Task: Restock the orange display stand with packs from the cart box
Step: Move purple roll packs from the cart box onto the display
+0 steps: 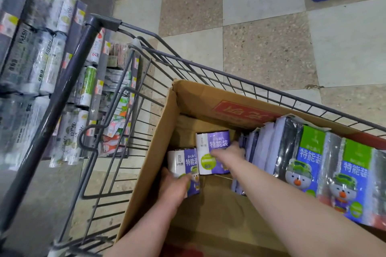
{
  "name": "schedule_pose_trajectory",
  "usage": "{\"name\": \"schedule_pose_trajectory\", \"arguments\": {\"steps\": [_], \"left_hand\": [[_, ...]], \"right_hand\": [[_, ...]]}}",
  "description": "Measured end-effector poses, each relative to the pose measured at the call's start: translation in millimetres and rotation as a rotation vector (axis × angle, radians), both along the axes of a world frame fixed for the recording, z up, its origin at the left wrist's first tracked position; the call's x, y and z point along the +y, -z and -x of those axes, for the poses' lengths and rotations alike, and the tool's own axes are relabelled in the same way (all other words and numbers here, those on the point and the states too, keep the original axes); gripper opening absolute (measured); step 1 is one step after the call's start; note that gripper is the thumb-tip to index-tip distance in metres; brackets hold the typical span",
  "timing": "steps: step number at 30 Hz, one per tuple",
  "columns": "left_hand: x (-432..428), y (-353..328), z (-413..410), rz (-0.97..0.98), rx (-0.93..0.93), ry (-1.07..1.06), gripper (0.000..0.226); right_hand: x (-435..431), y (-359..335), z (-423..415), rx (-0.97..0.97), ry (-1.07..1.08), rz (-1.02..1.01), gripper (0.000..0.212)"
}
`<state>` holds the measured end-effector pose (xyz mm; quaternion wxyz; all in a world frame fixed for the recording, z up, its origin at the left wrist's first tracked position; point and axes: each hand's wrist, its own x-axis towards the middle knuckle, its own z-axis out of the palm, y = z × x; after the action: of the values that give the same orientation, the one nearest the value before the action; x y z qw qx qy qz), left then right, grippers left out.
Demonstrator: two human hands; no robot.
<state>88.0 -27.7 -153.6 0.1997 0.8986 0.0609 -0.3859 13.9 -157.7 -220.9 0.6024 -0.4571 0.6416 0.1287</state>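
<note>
Two packs (183,161) (214,144) in the hands (174,186) (228,152)

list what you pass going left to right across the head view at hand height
shelf rolls → cart bar → box wall → left pack in the left hand → second pack at the right hand → upright packs

Single head-worn wide-angle view, looking steeply down and forward, close above the cart box (194,98)

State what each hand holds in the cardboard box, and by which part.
Left hand grips a white-and-purple plastic-wrapped pack by its near end. Right hand grips a second, matching pack at its near right corner.
</note>
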Motion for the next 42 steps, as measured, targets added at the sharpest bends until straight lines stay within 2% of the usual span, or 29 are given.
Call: {"name": "schedule_pose_trajectory", "arguments": {"steps": [2,4,9,13,16,18,25,29,30,33,36,39,40,42], "left_hand": [[-0.9,-2.7,0.6,0.015,-0.014,0.002,0.047],[-2.0,-5.4,1.4,0.028,-0.028,0.018,0.049],[-4.0,-15.7,7.1,0.098,-0.042,0.074,0.050],[-2.6,-28.6,12.8,0.238,0.007,0.096,0.046],[2.2,-41.6,16.9,0.325,0.053,0.144,0.051],[6.5,-54.6,18.0,0.403,0.079,0.195,0.048],[23.7,-97.8,33.3,0.649,0.190,0.490,0.035],[38.7,-122.0,63.6,0.770,0.314,0.658,0.016],[43.6,-129.3,75.2,0.800,0.353,0.692,0.015],[52.5,-148.3,114.0,0.849,0.459,0.820,0.054],[60.6,-167.6,159.9,0.885,0.555,0.971,0.037],[80.4,-182.3,209.1,0.864,0.691,1.067,0.020],[88.5,-185.8,224.4,0.857,0.728,1.093,0.018],[107.6,-190.0,255.7,0.851,0.779,1.146,0.031]], "right_hand": [[0.8,-2.5,0.1,-0.061,0.078,-0.035,0.081],[5.8,-9.9,-0.3,-0.102,0.090,-0.017,0.076],[18.4,-39.2,11.9,-0.054,-0.066,0.205,0.068],[23.4,-72.2,32.0,-0.053,-0.064,0.318,0.070],[32.0,-107.0,48.4,-0.080,-0.025,0.404,0.060],[42.3,-127.4,61.2,-0.118,0.068,0.443,0.055],[103.4,-193.1,136.8,-0.272,0.610,0.540,0.031],[150.7,-215.9,182.9,-0.266,0.839,0.596,0.039],[164.0,-220.7,194.4,-0.249,0.882,0.620,0.041],[205.9,-239.2,229.7,-0.207,1.005,0.696,0.041],[249.2,-258.2,270.5,-0.179,1.116,0.754,0.031],[295.6,-272.3,312.3,-0.171,1.244,0.798,0.033],[312.1,-276.6,324.9,-0.171,1.285,0.818,0.034],[346.8,-281.8,348.5,-0.158,1.348,0.856,0.032]]}}
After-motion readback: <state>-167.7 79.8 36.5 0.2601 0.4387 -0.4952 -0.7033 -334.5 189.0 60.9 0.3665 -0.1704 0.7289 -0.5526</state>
